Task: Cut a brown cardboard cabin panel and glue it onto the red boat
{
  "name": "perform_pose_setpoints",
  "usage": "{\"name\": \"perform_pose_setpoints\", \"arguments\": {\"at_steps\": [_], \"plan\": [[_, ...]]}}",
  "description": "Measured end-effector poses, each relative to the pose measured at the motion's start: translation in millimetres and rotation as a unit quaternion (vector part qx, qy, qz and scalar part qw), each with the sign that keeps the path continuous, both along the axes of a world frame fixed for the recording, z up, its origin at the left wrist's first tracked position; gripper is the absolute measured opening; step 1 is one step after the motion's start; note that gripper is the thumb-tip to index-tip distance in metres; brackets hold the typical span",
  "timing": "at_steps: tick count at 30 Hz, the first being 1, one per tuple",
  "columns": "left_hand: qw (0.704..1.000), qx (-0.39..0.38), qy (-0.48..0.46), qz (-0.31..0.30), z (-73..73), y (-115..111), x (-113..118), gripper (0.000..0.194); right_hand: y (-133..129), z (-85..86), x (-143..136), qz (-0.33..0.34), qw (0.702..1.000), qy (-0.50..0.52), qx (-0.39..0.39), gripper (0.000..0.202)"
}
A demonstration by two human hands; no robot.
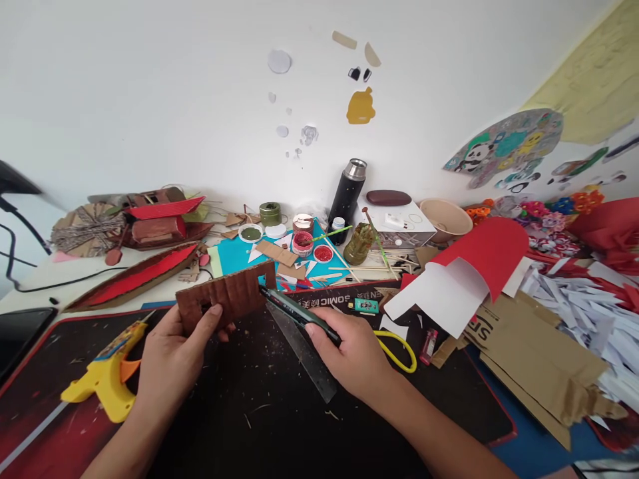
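Note:
My left hand (180, 349) grips a brown-painted piece of corrugated cardboard (239, 291) by its left end, thumb on the front face. Small openings are cut near both ends of the piece. In my right hand (349, 346) is a dark pen (299, 311), its tip at the opening near the cardboard's right end; whether it touches the edge I cannot tell. Below the pen, a dark, flat ruler (304, 356) lies slanted on the black mat (239, 426). Left of my left hand a yellow hot glue gun (110, 379) lies on its side.
A cardboard boat (134, 276) with a red inside lies at left. Paint jars, including an open red one (302, 242), stand at the back near a black thermos (345, 193). To the right are curled red paper (484, 256), a lighter (428, 346) and folded cardboard (544, 359).

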State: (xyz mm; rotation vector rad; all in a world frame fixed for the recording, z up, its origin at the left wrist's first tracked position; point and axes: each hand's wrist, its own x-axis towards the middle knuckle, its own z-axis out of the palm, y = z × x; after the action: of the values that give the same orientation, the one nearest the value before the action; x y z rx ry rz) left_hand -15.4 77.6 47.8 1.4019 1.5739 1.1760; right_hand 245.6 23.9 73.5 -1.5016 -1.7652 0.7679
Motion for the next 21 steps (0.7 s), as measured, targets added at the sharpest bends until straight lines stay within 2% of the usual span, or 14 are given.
{"name": "perform_pose_setpoints", "arguments": {"at_steps": [4,13,21], "plan": [[1.000,0.010,0.017,-0.008,4.4,-1.0,2.0,0.036,0.6,1.5,-1.9,-0.023,1.000,0.009,0.017,0.025],[1.000,0.001,0.026,0.014,1.8,-1.8,-0.4,0.037,-5.0,-0.9,1.3,0.008,1.000,-0.026,-0.008,0.021],[0.999,0.002,0.052,0.013,2.0,-3.4,1.9,0.037,-4.1,-1.1,6.6,-0.015,0.997,-0.052,0.051,0.023]]}}
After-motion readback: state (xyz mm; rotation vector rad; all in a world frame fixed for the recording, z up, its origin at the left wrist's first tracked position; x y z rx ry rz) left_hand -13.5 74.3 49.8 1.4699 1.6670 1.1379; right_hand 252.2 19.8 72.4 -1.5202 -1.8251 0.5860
